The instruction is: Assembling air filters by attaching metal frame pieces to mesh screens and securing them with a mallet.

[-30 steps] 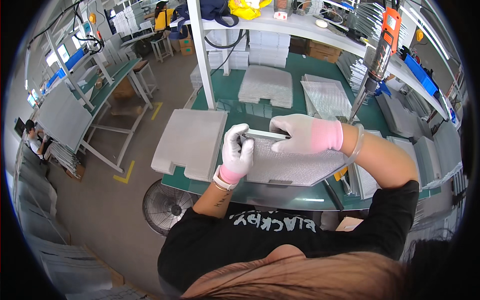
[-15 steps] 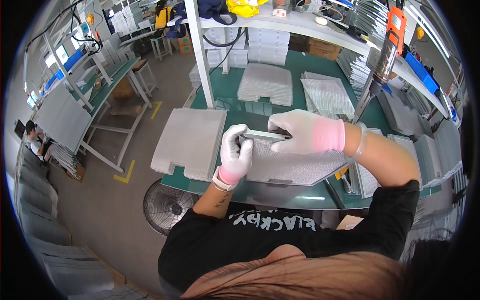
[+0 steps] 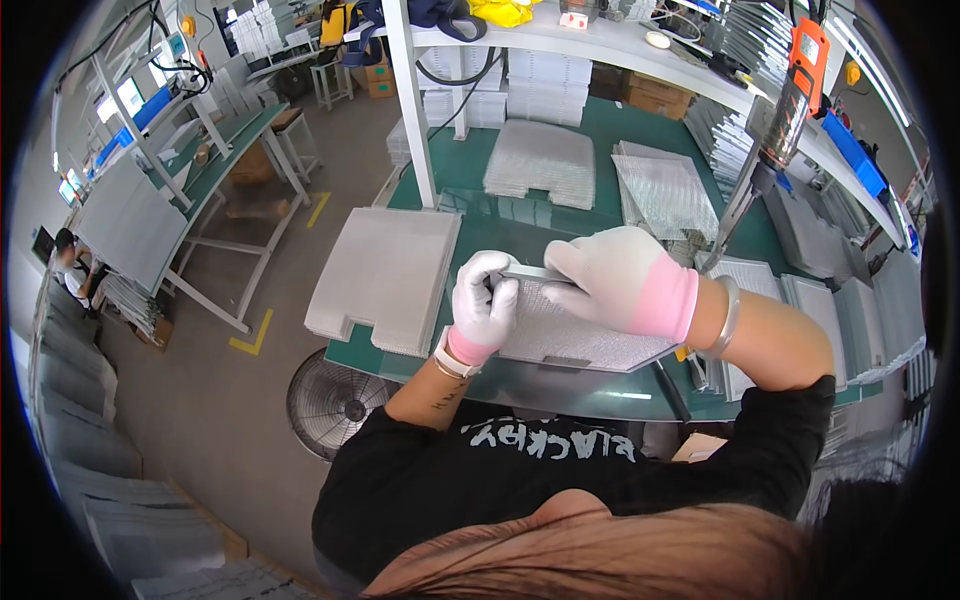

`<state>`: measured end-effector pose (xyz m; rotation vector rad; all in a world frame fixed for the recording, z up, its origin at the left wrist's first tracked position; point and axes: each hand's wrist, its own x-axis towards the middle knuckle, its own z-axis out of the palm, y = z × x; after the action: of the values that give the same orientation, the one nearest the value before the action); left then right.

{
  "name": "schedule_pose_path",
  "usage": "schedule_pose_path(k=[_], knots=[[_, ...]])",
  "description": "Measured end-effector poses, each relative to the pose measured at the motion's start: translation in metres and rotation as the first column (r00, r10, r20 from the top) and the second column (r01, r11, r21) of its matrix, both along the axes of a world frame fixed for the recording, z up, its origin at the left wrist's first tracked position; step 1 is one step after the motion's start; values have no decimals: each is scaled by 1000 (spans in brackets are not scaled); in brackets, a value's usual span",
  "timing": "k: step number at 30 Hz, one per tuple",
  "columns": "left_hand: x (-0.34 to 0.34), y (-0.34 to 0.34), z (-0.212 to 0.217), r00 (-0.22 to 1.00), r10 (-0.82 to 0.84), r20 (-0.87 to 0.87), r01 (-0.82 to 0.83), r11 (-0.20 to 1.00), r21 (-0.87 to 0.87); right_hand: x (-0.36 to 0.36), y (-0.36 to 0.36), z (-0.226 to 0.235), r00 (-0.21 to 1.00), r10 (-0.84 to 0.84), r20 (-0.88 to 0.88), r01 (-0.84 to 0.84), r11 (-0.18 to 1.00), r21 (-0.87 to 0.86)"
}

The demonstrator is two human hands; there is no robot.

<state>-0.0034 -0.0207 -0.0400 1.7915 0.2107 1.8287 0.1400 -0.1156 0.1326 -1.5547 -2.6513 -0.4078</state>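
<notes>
At the near side of the green bench (image 3: 500, 236) is a silvery mesh panel (image 3: 572, 338), a pale strip (image 3: 530, 273) along its far edge. The left hand (image 3: 484, 305) pinches the strip's left end; the right hand (image 3: 615, 282) closes on it farther right. Leftward lies a stack of grey panels (image 3: 385, 268); rightward, beyond the bracelet (image 3: 729, 318), slants an orange power tool (image 3: 806, 58).

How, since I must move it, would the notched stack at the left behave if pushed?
The notched stack may shear, since its right side shows layered edges. Its flat, unsagging top suggests stiff layers. Pushed left, it could tip, seeming to overhang the table.
</notes>
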Motion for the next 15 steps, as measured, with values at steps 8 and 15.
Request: schedule_pose_path(k=[8,15], knots=[[-9,13,-18,986,-169,-17,169,985,19,-7,3,-3,996,-88,-15,84,983,-166],[-23,25,5,926,-348,-148,346,937,-40,24,-2,16,979,-176,-103,138,945,-297]])
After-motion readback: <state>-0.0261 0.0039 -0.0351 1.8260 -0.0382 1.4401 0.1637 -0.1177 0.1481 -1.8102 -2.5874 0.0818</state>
